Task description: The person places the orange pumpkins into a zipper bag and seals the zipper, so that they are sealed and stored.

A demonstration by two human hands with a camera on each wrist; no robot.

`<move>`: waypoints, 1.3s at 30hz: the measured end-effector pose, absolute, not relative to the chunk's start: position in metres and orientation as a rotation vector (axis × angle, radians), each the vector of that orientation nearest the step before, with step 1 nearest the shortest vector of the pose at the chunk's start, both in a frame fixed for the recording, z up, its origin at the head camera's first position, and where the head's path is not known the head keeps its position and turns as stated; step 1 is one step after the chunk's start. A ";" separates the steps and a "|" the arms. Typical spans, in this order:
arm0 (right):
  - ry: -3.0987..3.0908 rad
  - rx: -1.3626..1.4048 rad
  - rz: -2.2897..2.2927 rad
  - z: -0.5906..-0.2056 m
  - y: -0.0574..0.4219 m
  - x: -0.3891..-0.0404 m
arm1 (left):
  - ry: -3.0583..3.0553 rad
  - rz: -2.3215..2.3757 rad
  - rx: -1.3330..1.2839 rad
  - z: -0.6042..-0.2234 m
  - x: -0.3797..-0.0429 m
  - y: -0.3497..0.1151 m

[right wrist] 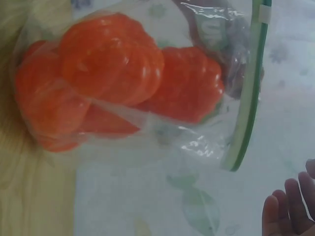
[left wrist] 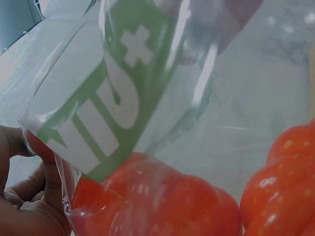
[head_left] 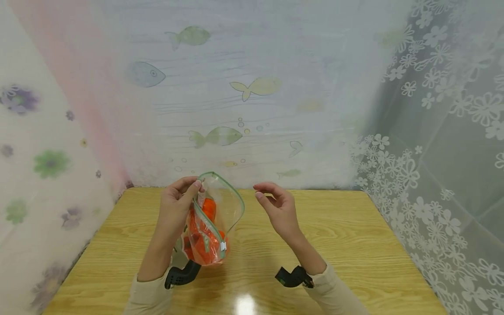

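Observation:
My left hand (head_left: 179,199) pinches the rim of a clear zip bag (head_left: 232,205) between thumb and fingers. The bag's green-edged mouth gapes, and a white slider (head_left: 223,246) sits at its near corner. Inside lie several glossy, lobed, orange-red vegetable-like pieces (right wrist: 110,59); their exact kind is unclear. In the left wrist view, a green label (left wrist: 115,93) with white lettering shows on the film. To the right of the bag, my right hand (head_left: 278,210) hovers apart from it, fingers loosely bent and holding nothing.
The bag is over a wood-grain table (head_left: 334,245). A fish-patterned curtain (head_left: 315,144) hangs behind the table's far edge, and flower-patterned sheets (head_left: 445,210) flank it. Black wrist mounts (head_left: 291,278) are on both arms.

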State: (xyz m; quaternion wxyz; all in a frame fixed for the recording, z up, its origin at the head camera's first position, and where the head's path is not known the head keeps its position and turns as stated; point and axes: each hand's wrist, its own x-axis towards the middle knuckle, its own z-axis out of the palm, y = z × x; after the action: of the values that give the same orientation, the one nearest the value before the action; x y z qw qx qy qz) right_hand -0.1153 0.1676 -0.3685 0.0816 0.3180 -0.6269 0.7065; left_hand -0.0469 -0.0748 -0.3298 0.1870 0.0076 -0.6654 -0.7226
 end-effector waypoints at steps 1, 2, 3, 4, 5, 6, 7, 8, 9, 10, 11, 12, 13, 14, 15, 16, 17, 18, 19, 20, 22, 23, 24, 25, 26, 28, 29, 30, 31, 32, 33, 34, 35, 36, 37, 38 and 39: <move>-1.889 0.929 2.107 -0.372 0.169 -0.116 | -1.870 -2.037 0.020 -0.330 -0.047 -0.075; -1.906 0.911 2.101 -0.375 0.171 -0.115 | -1.867 -2.038 0.017 -0.329 -0.046 -0.074; -1.925 0.897 2.094 -0.379 0.172 -0.115 | -1.863 -2.040 0.013 -0.329 -0.046 -0.074; -1.943 0.890 2.090 -0.383 0.174 -0.114 | -1.857 -2.042 0.008 -0.329 -0.046 -0.074; -1.962 0.892 2.083 -0.387 0.175 -0.113 | -1.852 -2.044 0.004 -0.329 -0.046 -0.074; -1.979 0.907 2.080 -0.391 0.176 -0.111 | -1.850 -2.043 0.002 -0.329 -0.046 -0.073; -1.996 0.933 2.075 -0.394 0.176 -0.109 | -1.851 -2.041 0.003 -0.329 -0.046 -0.073; -2.011 0.968 2.076 -0.398 0.177 -0.106 | -1.852 -2.038 0.009 -0.329 -0.046 -0.073; -2.024 1.011 2.081 -0.401 0.177 -0.103 | -1.858 -2.037 0.017 -0.330 -0.046 -0.072; -2.035 1.058 2.089 -0.403 0.177 -0.100 | -1.863 -2.036 0.025 -0.330 -0.046 -0.072; -2.042 1.108 2.093 -0.405 0.176 -0.096 | -1.870 -2.035 0.035 -0.330 -0.047 -0.071; -2.052 1.155 2.104 -0.407 0.176 -0.092 | -1.879 -2.033 0.044 -0.331 -0.047 -0.071; -2.061 1.199 2.115 -0.407 0.175 -0.088 | -1.887 -2.031 0.050 -0.331 -0.048 -0.070; -2.073 1.227 2.142 -0.407 0.174 -0.084 | -1.892 -2.034 0.053 -0.332 -0.049 -0.070; -2.083 1.254 2.170 -0.406 0.174 -0.080 | -1.897 -2.037 0.052 -0.332 -0.049 -0.069; -2.090 1.275 2.188 -0.405 0.173 -0.076 | -1.904 -2.035 0.056 -0.333 -0.050 -0.069; -2.099 1.288 2.207 -0.404 0.172 -0.072 | -1.909 -2.035 0.063 -0.333 -0.051 -0.068; -2.108 1.294 2.220 -0.403 0.171 -0.068 | -1.913 -2.038 0.068 -0.333 -0.051 -0.066; -2.117 1.287 2.229 -0.402 0.170 -0.064 | -1.915 -2.040 0.072 -0.332 -0.051 -0.065; -2.132 1.266 2.237 -0.400 0.169 -0.061 | -1.920 -2.043 0.076 -0.332 -0.051 -0.063; -2.156 1.224 2.219 -0.398 0.166 -0.057 | -1.930 -2.049 0.077 -0.331 -0.051 -0.060; -2.177 1.194 2.212 -0.398 0.164 -0.055 | -1.936 -2.052 0.070 -0.331 -0.051 -0.059; -2.201 1.165 2.202 -0.397 0.163 -0.054 | -1.944 -2.058 0.055 -0.331 -0.051 -0.058; -2.230 1.131 2.201 -0.396 0.163 -0.053 | -1.959 -2.060 0.027 -0.332 -0.051 -0.058; -2.256 1.107 2.195 -0.395 0.162 -0.052 | -1.977 -2.067 -0.007 -0.332 -0.052 -0.058; -2.301 1.078 2.180 -0.395 0.162 -0.053 | -2.027 -2.066 -0.091 -0.334 -0.053 -0.060; -2.316 1.072 2.176 -0.394 0.163 -0.054 | -2.061 -2.055 -0.133 -0.335 -0.053 -0.062; -2.323 1.067 2.178 -0.395 0.164 -0.056 | -2.092 -2.045 -0.176 -0.336 -0.053 -0.064; -2.324 1.062 2.182 -0.395 0.165 -0.058 | -2.125 -2.033 -0.220 -0.336 -0.054 -0.066; -2.321 1.061 2.179 -0.395 0.167 -0.060 | -2.153 -2.021 -0.255 -0.337 -0.055 -0.069; -2.312 1.060 2.184 -0.394 0.168 -0.062 | -2.179 -2.008 -0.285 -0.337 -0.055 -0.072; -2.303 1.060 2.186 -0.394 0.170 -0.064 | -2.203 -1.998 -0.311 -0.336 -0.056 -0.075; -2.295 1.063 2.185 -0.393 0.172 -0.066 | -2.224 -1.991 -0.332 -0.336 -0.057 -0.078; -2.289 1.065 2.184 -0.392 0.175 -0.068 | -2.244 -1.983 -0.354 -0.335 -0.058 -0.081; -2.284 1.077 2.174 -0.390 0.177 -0.070 | -2.266 -1.969 -0.369 -0.335 -0.060 -0.084; -2.280 1.090 2.166 -0.389 0.180 -0.072 | -2.289 -1.947 -0.379 -0.333 -0.062 -0.087; -2.275 1.110 2.156 -0.387 0.182 -0.074 | -2.316 -1.925 -0.379 -0.333 -0.065 -0.090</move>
State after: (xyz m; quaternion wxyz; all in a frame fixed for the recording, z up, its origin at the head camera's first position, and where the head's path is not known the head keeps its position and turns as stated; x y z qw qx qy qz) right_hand -0.0740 0.1821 -0.3869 -0.0914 0.3324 -0.6814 0.6456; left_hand -0.0647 -0.0899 -0.3326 0.0533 -0.1247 -0.7620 -0.6333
